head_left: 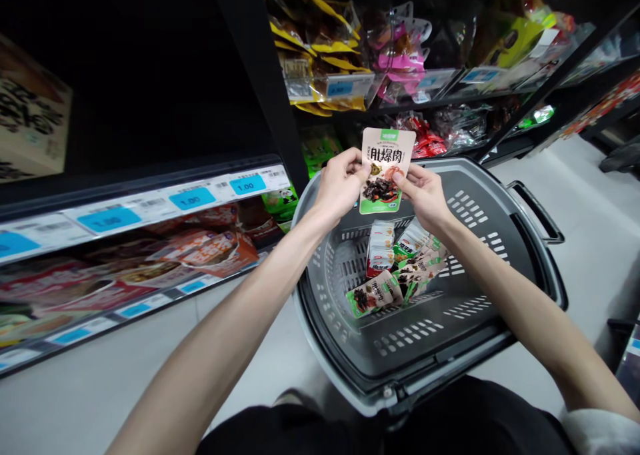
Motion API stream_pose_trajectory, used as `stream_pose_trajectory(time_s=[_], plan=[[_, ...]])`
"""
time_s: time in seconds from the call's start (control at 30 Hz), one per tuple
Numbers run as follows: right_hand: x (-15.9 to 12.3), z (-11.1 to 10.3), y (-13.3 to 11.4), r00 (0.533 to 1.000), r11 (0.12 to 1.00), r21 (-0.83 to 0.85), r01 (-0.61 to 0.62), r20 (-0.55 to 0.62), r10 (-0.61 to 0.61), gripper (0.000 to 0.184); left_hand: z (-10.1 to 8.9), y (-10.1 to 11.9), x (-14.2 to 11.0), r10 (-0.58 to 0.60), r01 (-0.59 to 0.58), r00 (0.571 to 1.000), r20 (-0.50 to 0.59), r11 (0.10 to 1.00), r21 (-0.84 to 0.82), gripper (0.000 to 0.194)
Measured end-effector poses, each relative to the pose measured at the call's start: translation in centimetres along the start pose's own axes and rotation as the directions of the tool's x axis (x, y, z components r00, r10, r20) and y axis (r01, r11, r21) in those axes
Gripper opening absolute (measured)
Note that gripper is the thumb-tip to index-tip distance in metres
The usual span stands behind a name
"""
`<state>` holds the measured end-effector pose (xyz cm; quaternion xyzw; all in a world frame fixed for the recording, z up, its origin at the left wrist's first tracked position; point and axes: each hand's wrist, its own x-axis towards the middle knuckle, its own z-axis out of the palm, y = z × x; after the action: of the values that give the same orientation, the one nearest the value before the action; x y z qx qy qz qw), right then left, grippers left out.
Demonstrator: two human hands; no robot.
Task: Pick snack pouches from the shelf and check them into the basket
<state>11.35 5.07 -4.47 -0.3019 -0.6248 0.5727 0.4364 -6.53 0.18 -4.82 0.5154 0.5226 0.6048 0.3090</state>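
Note:
A beige and green snack packet point(383, 192) with dark lettering and a food picture is held upright, its front towards me. My left hand point(343, 182) pinches its left edge, thumb on the front. On the right edge, my right hand point(425, 192) grips it the same way. Below both hands stands a grey shopping basket point(480, 268) with slotted walls. Inside it lie several similar packets point(375, 294), beside a stack of white and red packets point(381, 245). The fingers behind the held packet are partly hidden.
Shelves with blue price labels point(190, 198) run along the left, with orange and red bags point(215, 245) beneath. Ahead, yellow-edged bags point(320, 35) and pink packs point(403, 55) fill another shelf. The basket's handle point(537, 212) juts right over the pale floor point(590, 195).

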Motion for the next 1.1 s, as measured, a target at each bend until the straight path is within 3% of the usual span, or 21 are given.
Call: stream_pose_trajectory(time_s=[0.43,1.1], plan=[[-0.02,0.29,0.05,0.998,0.998,-0.027,-0.049,-0.041,0.048,0.043,0.19,0.45,0.02,-0.112,0.111,0.994,-0.007,0.992,-0.065,0.006],[-0.16,0.52,0.06,0.998,0.998,-0.037,-0.055,-0.027,0.054,0.039,0.16,0.51,0.11,-0.151,0.148,0.988,-0.037,0.987,-0.062,0.01]])
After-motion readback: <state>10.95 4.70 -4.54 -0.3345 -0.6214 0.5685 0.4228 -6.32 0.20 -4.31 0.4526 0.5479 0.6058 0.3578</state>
